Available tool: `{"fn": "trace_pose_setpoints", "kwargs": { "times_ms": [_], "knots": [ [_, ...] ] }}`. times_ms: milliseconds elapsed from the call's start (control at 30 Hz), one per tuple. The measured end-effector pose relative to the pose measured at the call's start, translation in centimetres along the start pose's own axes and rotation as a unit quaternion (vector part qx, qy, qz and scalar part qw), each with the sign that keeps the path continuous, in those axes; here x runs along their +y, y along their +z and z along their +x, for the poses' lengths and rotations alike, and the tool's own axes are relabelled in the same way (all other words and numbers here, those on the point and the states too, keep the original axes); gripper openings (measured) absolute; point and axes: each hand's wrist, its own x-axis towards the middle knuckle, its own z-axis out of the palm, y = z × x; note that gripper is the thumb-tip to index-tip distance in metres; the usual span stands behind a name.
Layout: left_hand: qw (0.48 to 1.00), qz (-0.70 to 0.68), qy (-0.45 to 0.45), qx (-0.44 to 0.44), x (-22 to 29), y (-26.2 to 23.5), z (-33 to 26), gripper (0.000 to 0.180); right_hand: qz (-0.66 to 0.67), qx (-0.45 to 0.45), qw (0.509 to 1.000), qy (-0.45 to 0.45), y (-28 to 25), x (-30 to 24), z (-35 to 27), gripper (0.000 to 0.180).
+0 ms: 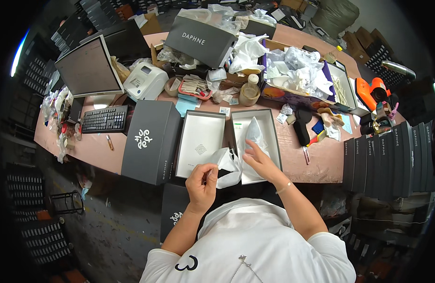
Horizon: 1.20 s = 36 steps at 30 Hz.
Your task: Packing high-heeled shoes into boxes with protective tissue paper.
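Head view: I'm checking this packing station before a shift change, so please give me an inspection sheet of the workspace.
Surface: pinkish-brown table, crowded along its back edge.
Job's things: open grey shoe box lined with white tissue paper; box lid lying inside-up beside it.
Clutter: closed dark shoe box, label printer, keyboard, monitor, crumpled wrapping, orange tape dispenser.
Grippers: left hand pinches the tissue's edge; right hand presses tissue inside the box.
Cables: nothing seen.
Surroundings: row of dark boxes upright at the right; concrete floor.
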Motion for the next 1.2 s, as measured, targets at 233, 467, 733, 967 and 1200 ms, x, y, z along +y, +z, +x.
{"fn": "trace_pose_setpoints", "kwargs": {
  "times_ms": [233, 467, 733, 967, 1200],
  "knots": [
    [0.999, -0.023, -0.044, 0.013, -0.4, -0.1, -1.0, 0.011, 0.052, 0.102, 0.988, -0.103, 2.5, 3.3, 3.1, 0.028],
    [0.969, -0.174, -0.166, 0.066, -0.3, 0.3, 0.3, 0.013, -0.309, 0.070, 0.817, -0.481, 2.5, -5.2, -2.9, 0.030],
    [0.995, -0.073, -0.066, 0.012, 0.0, -0.2, -0.9, 0.011, -0.402, 0.244, 0.804, -0.365, 0.3, -7.4, -1.8, 0.043],
    [0.998, -0.009, -0.066, 0.014, -0.3, -2.7, -2.5, 0.009, -0.181, 0.098, 0.947, -0.246, 0.6, -5.3, 0.0, 0.035],
    [0.764, -0.382, -0.519, 0.033, -7.1, -8.5, -5.0, 0.078, -0.214, -0.133, 0.903, -0.348, 4.8, -11.1, -0.4, 0.045]
  ]
}}
